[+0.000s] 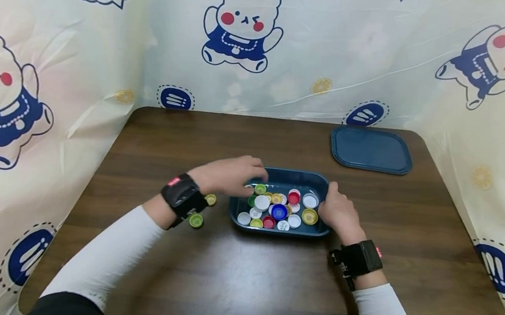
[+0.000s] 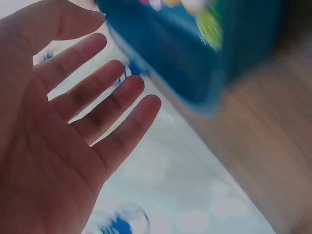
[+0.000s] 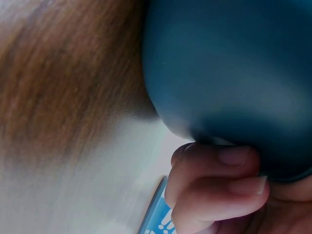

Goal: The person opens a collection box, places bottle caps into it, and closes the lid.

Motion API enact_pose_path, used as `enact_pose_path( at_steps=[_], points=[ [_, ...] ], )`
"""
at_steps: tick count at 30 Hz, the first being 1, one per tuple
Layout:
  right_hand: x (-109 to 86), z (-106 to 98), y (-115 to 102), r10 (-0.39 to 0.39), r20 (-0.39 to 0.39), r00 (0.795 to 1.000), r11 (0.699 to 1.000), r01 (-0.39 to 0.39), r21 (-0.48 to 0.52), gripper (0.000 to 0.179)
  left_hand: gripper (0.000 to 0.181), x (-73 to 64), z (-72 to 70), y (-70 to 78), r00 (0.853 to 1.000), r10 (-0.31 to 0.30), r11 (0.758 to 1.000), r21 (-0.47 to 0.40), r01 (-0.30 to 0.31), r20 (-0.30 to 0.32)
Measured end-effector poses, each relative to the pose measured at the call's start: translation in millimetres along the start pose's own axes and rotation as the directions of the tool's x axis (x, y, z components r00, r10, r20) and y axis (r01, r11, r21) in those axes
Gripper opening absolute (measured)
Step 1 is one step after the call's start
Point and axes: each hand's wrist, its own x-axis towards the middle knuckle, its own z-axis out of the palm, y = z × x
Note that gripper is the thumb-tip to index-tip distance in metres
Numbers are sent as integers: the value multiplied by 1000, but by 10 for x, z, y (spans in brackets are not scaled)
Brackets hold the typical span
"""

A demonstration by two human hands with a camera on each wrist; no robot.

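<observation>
A blue tray (image 1: pixel 287 175) stands mid-table, holding several round pieces that look like bottle caps (image 1: pixel 279 211) in white, blue, red, green and yellow. My right hand (image 1: pixel 341 213) grips the tray's right end; in the right wrist view its curled fingers (image 3: pixel 219 195) press against the outer wall. Over the tray's left end hovers my left hand (image 1: pixel 232 175). The left wrist view shows the left hand (image 2: pixel 63 122) with fingers spread and nothing held, beside the tray (image 2: pixel 170 58). On the table near the left wrist lie a green cap (image 1: pixel 196 220) and a yellow-green cap (image 1: pixel 211 200).
A second, flat blue tray (image 1: pixel 371 149) lies at the back right of the brown wooden table (image 1: pixel 239 279). A pale printed cloth (image 1: pixel 310 45) with bear drawings hangs behind and along both sides. Black straps circle both wrists.
</observation>
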Motion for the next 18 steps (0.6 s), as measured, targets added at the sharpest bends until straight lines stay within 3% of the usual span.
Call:
enact_pose_path(
  at_steps=[4, 9, 13, 18],
  points=[
    [-3, -12, 14, -6, 3, 1000, 1000, 6, -2, 56, 38, -335, 16, -332, 995, -94, 995, -45, 92, -34],
    [1, -31, 11, 21, 9, 1000, 1000, -21, 2, 58, 45, -613, 247, -634, 975, -221, 971, -85, 222, 18],
    [10, -25, 15, 21, 11, 1000, 1000, -21, 3, 58, 51, -691, 458, -715, 966, -252, 961, -105, 256, 53],
    [23, 1, 11, 9, 9, 1000, 1000, -9, 2, 58, 44, -682, 608, -716, 977, -210, 971, -108, 211, 24]
  ],
)
